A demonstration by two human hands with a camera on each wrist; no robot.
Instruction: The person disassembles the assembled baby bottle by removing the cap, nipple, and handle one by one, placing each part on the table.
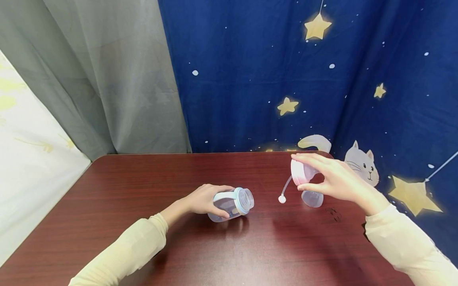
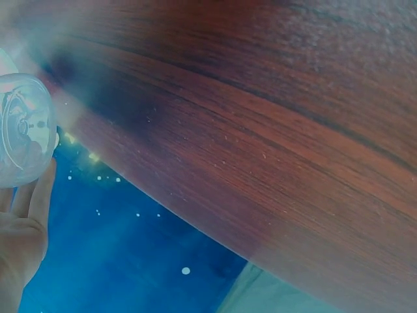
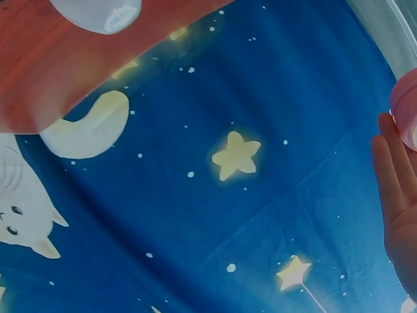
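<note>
Left hand (image 1: pixel 203 199), lower centre of the frame, is clamped round a clear bottle (image 1: pixel 224 205), beside its pale blue handle (image 1: pixel 224 195); the bottle leans well over, its threaded mouth (image 1: pixel 247 198) uncovered and facing right. Any liquid inside could spill at that angle – whether it holds any cannot be told. Smooth, curved plastic might also slip from the fingers and roll across the dark wood table (image 1: pixel 268 246). Right of centre, the right hand (image 1: pixel 336 178) pinches a pink lid (image 1: pixel 297 172) between thumb and fingers, raised off the tabletop. From the lid hangs a thin straw (image 1: pixel 287 184) with a white tip (image 1: pixel 282 199) – loose enough, it seems, to snag on the bottle's rim if the 2 parts met carelessly. Below that hand stands a clear cap-shaped piece (image 1: pixel 312 199), which a lowered wrist could knock over. Behind, a grey curtain (image 1: pixel 139 79) hangs at upper left, a blue starry curtain (image 1: pixel 247 79) at upper right.
</note>
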